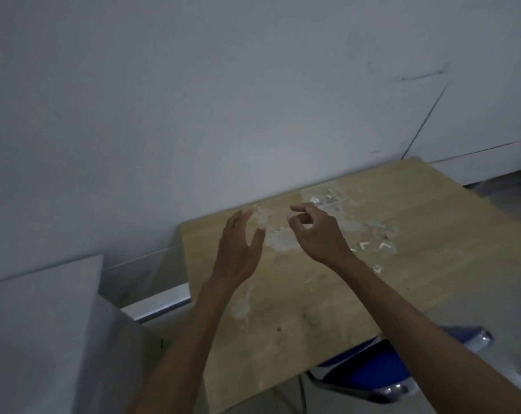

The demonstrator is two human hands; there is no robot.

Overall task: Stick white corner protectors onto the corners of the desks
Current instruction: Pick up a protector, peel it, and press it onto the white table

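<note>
Your left hand (238, 252) hangs above the desk (328, 309), fingers straight, grasping nothing. Your right hand (316, 234) curls loosely, seemingly empty. White protectors (372, 246) lie scattered just right of it.

Two bare hands, left hand (238, 249) open and right hand (316, 231) loosely curled, hover over a wooden desk (328, 309) strewn with white corner protectors (372, 246).
</note>
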